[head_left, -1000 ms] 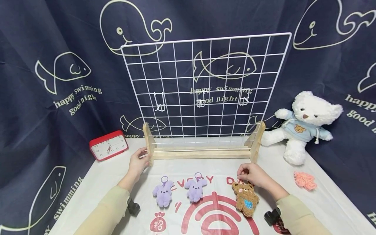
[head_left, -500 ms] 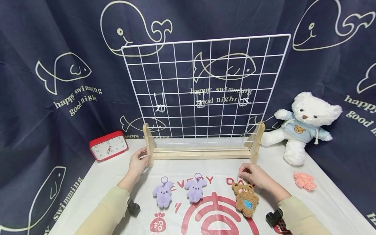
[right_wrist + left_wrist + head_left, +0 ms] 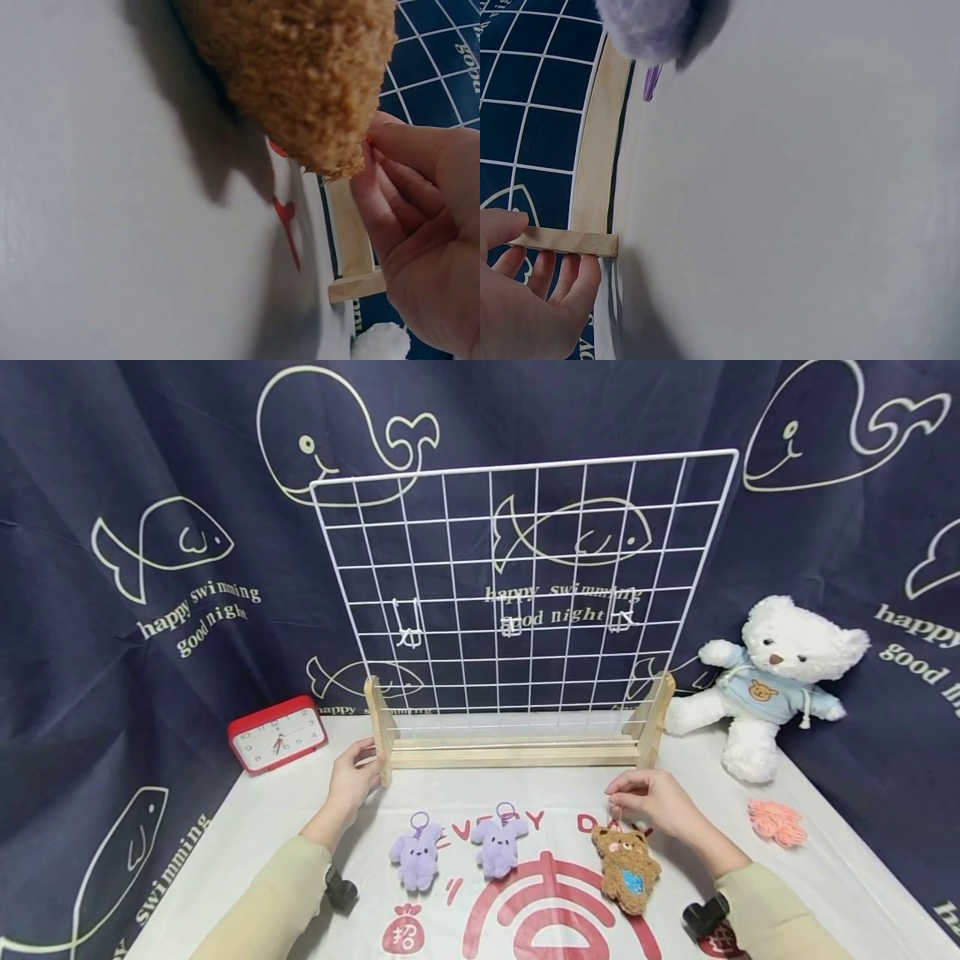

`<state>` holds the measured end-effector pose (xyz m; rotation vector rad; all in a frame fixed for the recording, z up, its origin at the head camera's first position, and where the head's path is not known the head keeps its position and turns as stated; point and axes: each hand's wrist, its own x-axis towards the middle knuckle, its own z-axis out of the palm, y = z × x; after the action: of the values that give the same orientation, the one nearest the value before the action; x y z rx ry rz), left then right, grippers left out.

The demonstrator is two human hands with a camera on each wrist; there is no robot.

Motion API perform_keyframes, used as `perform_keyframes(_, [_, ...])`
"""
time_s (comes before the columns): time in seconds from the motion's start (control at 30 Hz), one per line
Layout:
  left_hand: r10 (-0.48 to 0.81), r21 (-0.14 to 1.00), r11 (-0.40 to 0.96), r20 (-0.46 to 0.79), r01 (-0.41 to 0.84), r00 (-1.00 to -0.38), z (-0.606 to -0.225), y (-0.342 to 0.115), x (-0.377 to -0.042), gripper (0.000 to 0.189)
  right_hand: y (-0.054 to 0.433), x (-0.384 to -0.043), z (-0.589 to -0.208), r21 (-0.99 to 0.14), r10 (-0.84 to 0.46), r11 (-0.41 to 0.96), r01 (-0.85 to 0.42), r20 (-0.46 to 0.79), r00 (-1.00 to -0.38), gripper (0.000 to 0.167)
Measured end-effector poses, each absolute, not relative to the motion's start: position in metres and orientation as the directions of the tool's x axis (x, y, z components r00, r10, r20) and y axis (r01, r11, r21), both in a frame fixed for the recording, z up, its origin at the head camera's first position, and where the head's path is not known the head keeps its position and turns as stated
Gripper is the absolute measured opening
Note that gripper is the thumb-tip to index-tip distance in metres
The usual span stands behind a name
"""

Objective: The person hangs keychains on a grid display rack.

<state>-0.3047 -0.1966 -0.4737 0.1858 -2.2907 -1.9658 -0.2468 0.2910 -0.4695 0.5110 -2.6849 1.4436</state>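
My left hand (image 3: 352, 783) holds the left wooden end piece (image 3: 382, 727) of a white wire grid rack (image 3: 517, 552). In the left wrist view its thumb lies on one side of that wood and the fingers (image 3: 568, 276) on the other. On the right, my right hand (image 3: 660, 806) pinches the top loop of a brown plush bear keychain (image 3: 628, 868), which has a blue patch on its belly. The right wrist view shows thumb and fingertips meeting beside the bear's fuzzy head (image 3: 300, 75). Two purple plush keychains (image 3: 417, 860) with rings lie between the hands.
White hooks (image 3: 408, 625) hang on the rack. A red clock (image 3: 277, 733) stands at the left, and a white teddy bear (image 3: 780, 685) in a blue hoodie sits at the right. Near it lies a pink yarn-like bundle (image 3: 777, 822). A dark printed curtain (image 3: 187, 427) backs the table.
My right hand has risen slightly above the brown bear keychain, whose body stays about where it was. The left hand keeps its hold on the rack.
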Motion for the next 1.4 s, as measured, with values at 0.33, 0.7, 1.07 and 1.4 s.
perform_keyframes(0.33, [-0.159, 0.986, 0.166, 0.017, -0.01, -0.987, -0.473, -0.197, -0.305, 0.046, 0.294, -0.243, -0.457, -0.843, -0.268, 0.441, -0.309, 0.206, -0.941, 0.008])
perform_keyframes(0.7, [-0.168, 0.987, 0.162, 0.018, -0.01, -0.986, -0.474, -0.199, -0.304, 0.046, 0.289, -0.243, -0.439, -0.853, -0.265, 0.41, -0.324, 0.229, -0.937, 0.013])
perform_keyframes(1.07, [-0.162, 0.985, 0.168, 0.006, -0.022, -0.987, -0.477, -0.2, -0.305, 0.048, 0.287, -0.24, -0.426, -0.826, -0.252, 0.417, -0.379, 0.295, -0.921, 0.01])
perform_keyframes(1.4, [-0.156, 0.986, 0.164, 0.009, -0.017, -0.988, -0.477, -0.198, -0.305, 0.047, 0.287, -0.238, -0.415, -0.795, -0.221, 0.443, -0.413, 0.35, -0.91, 0.006])
